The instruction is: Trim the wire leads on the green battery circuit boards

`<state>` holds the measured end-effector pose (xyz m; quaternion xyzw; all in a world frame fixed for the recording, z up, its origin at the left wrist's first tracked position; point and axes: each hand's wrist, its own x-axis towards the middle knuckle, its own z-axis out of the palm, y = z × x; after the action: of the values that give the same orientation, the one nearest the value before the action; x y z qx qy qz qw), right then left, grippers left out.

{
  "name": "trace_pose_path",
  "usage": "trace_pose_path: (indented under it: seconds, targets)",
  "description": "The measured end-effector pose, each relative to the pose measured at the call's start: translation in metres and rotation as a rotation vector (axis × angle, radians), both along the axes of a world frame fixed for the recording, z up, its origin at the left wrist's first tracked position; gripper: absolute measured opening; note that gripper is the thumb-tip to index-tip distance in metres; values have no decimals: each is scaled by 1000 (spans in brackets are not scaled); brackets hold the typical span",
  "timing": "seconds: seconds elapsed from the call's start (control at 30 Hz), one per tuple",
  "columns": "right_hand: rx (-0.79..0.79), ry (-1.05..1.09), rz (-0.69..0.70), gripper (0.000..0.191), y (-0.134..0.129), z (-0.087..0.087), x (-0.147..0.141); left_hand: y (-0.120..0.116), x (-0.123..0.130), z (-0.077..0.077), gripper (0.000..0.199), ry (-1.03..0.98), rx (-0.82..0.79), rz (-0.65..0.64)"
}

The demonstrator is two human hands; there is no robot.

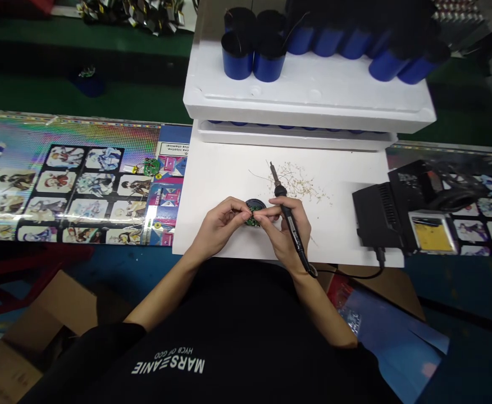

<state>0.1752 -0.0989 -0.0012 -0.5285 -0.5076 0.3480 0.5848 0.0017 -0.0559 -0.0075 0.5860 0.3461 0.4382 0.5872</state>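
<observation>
My left hand is closed in a pinch at a small round green circuit board, which sits in a dark round case. What the fingertips pinch is too small to make out. From the other side, the thumb and a finger of my right hand meet at the same board. A black soldering iron lies across that hand, gripped between the fingers, its tip pointing up and away from the board. Thin wires and scattered small clippings lie on the white work surface beyond.
White foam trays at the back carry several blue cylinders. A black soldering station with a yellow sponge stands at right. Printed sheets spread leftward, with another green board on them. Cardboard boxes sit below.
</observation>
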Motion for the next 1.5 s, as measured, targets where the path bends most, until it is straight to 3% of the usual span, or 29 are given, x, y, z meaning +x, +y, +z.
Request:
trace_pose_path:
  seconds: [0.27, 0.43, 0.57, 0.7, 0.9, 0.97, 1.17, 1.5]
  targets:
    - [53, -120, 37, 32, -3, 1, 4, 3, -6, 12, 8, 251, 314, 34]
    - [148, -242, 54, 39, -3, -1, 2, 3, -6, 13, 6, 230, 290, 3]
    - [133, -322, 58, 40, -8, 3, 10, 3, -7, 10, 6, 230, 286, 25]
    - [63, -236, 28, 22, -18, 17, 30, 5, -10, 9, 3, 315, 369, 40]
    - [52, -4, 1, 41, -14, 35, 64, 13, -10, 11, 6, 462, 483, -122]
    - [39, -52, 1, 32, -13, 35, 69, 15, -10, 13, 7, 487, 476, -141]
    - [65, -192, -189, 10, -24, 30, 72, 16, -10, 16, 11, 459, 426, -153]
    - [7, -300, 106, 15, -19, 28, 81, 18, -13, 19, 15, 444, 361, -178]
